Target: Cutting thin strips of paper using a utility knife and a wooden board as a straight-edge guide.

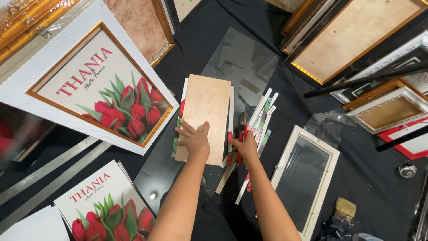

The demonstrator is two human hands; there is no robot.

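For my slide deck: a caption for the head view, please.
Left hand presses a wooden board; right hand grips a red-handled tool.

Bare dark cloth [374, 178] right; picture frames [356, 40] crowd the far edge.

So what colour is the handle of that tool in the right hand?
Red handle, gripped by the right hand; clearest in the head view.

left hand [195, 139] on board [206, 114], right hand [246, 147] gripping cutter [242, 129]
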